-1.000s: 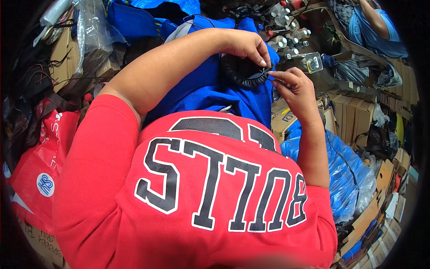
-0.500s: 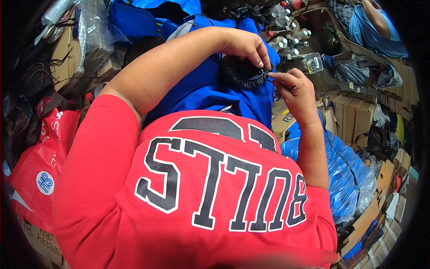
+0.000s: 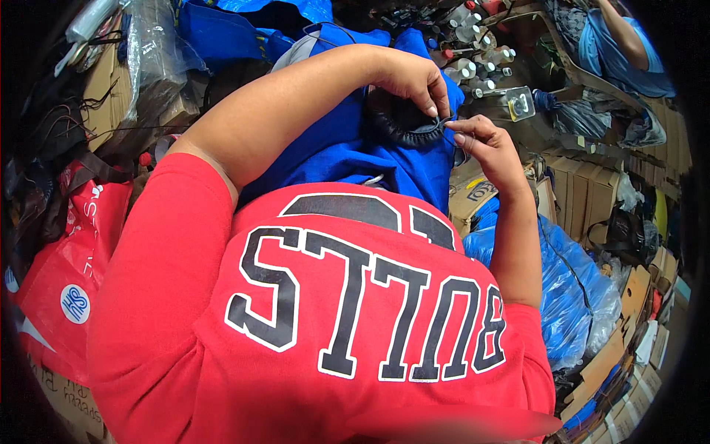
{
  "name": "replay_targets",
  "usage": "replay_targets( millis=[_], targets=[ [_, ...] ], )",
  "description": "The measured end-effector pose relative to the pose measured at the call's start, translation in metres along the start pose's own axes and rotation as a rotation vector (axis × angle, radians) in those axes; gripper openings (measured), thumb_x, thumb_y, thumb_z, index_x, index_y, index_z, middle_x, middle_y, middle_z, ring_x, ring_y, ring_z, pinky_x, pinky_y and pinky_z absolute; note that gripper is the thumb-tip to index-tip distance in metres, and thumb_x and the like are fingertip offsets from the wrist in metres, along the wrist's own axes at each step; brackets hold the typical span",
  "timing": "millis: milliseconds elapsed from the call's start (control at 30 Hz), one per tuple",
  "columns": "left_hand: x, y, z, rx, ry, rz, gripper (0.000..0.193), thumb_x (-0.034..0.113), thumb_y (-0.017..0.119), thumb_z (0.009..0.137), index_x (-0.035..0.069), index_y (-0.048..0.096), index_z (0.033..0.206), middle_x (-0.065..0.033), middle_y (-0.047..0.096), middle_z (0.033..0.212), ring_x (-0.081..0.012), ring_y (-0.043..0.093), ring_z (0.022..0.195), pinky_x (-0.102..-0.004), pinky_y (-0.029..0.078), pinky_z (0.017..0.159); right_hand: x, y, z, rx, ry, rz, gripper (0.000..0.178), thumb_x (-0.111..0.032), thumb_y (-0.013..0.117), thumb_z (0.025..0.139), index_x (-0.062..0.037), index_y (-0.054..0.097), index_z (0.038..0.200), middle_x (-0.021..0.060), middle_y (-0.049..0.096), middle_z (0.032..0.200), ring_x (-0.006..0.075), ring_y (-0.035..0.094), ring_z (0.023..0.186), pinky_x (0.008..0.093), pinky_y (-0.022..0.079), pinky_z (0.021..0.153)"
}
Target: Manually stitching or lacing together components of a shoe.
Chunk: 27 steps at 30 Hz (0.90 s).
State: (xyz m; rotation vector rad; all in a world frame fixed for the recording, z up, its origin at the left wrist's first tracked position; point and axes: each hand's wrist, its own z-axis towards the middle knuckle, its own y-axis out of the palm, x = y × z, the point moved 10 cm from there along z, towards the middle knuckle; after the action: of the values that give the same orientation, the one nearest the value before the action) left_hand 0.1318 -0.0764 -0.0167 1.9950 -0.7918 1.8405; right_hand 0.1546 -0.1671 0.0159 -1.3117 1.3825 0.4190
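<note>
A blue garment (image 3: 347, 144) lies bunched on my lap, above my red printed shirt. Its dark ribbed cuff (image 3: 403, 122) faces up in the middle of the cloth. My left hand (image 3: 410, 78) reaches across from the left and pinches the cuff's far edge with its fingertips. Just right of it, my right hand (image 3: 492, 148) has thumb and forefinger pinched together at the same edge, on the cuff's rim or a thread; which one is too small to tell.
Thread cones (image 3: 473, 59) and a clear plastic piece (image 3: 518, 103) stand beyond my hands. Blue plastic-wrapped bundles (image 3: 573, 296) and cardboard boxes (image 3: 584, 192) fill the right side. A red bag (image 3: 66, 274) lies at the left. Another person in blue (image 3: 621, 52) sits at the top right.
Both hands stay at the cuff; the right fingers have shifted slightly along its edge. Little else differs.
</note>
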Motion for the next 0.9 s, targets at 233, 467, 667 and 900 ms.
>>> replay_targets(
  millis=[233,467,667,900],
  targets=[
    [0.005,-0.001,-0.002,0.021,-0.029,0.078,0.03,0.013,0.065,0.082,0.004,0.065,0.11,-0.004,0.068,0.101,-0.0117,0.059,0.092,-0.0266,0.044,0.087,0.032,0.01,0.006,-0.142,0.115,0.325,0.023,-0.011,0.064,0.083,-0.0045,0.067,0.105,-0.0042,0.051,0.084,0.0054,0.048,0.069,0.0202,0.039,0.061],
    [0.004,-0.004,-0.001,0.041,-0.022,0.094,0.029,0.012,0.067,0.08,0.004,0.066,0.108,-0.0042,0.068,0.099,-0.0117,0.06,0.091,-0.0264,0.045,0.085,0.042,0.013,0.013,-0.118,0.13,0.389,0.021,-0.009,0.064,0.082,-0.0056,0.068,0.103,-0.0062,0.051,0.084,0.0021,0.046,0.069,0.0183,0.037,0.057],
    [-0.01,-0.013,-0.001,0.063,-0.026,0.055,0.028,0.016,0.069,0.079,0.01,0.068,0.107,-0.0023,0.069,0.098,-0.0115,0.061,0.091,-0.0278,0.045,0.084,0.024,0.011,0.007,0.035,0.012,0.242,0.022,-0.007,0.066,0.081,-0.0054,0.068,0.103,-0.0054,0.046,0.079,0.0015,0.041,0.063,0.0171,0.03,0.052],
    [0.004,-0.007,-0.002,0.071,0.005,-0.014,0.026,0.011,0.069,0.079,0.002,0.067,0.104,-0.0047,0.069,0.094,-0.0113,0.061,0.089,-0.026,0.046,0.084,0.037,0.011,0.013,-0.08,0.017,0.356,0.021,-0.009,0.065,0.081,-0.0063,0.068,0.102,-0.0041,0.055,0.09,0.0041,0.048,0.074,0.0184,0.037,0.065]
  ],
)
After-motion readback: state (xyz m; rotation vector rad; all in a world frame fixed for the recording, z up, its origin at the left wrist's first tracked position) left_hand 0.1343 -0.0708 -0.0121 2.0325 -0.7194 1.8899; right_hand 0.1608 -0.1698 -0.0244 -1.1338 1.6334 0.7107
